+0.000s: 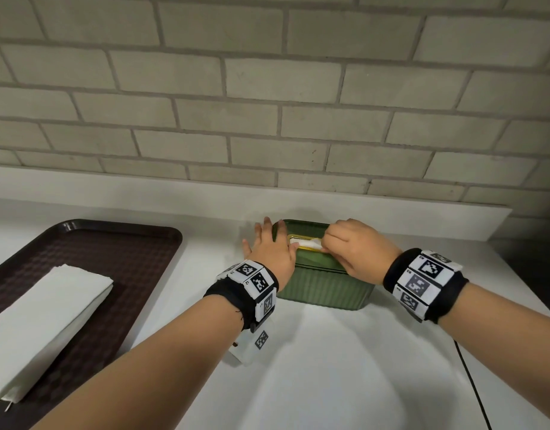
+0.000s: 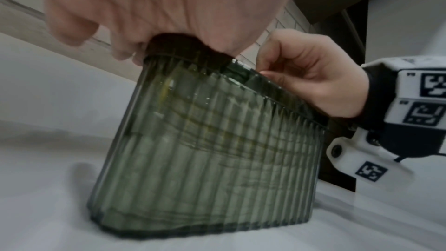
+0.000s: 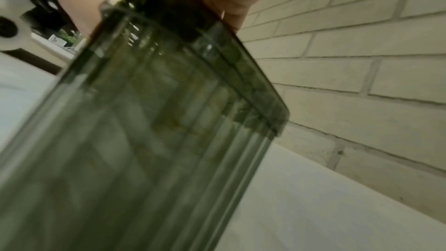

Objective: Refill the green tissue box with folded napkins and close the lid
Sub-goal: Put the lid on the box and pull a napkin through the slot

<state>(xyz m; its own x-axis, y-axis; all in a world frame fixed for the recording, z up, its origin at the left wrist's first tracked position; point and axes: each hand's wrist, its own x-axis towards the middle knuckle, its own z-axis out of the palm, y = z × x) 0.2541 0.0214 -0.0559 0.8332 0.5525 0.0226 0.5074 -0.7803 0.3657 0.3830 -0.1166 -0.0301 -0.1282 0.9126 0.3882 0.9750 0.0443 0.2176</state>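
Observation:
The green ribbed tissue box point(image 1: 325, 287) point(image 2: 212, 150) point(image 3: 135, 140) stands on the white counter by the brick wall, its lid down. A white napkin point(image 1: 306, 243) pokes out of the gold-rimmed slot in the lid. My left hand point(image 1: 272, 243) point(image 2: 149, 7) lies flat with straight fingers on the lid's left end. My right hand point(image 1: 349, 248) point(image 2: 311, 75) pinches the napkin's right end at the slot. Through the translucent wall in the left wrist view, stacked napkins fill the box.
A dark brown tray point(image 1: 121, 252) sits at the left with a stack of folded white napkins point(image 1: 41, 330) on it. A raised white ledge point(image 1: 391, 212) runs along the brick wall. The counter's right edge drops off by a dark gap point(image 1: 531, 274).

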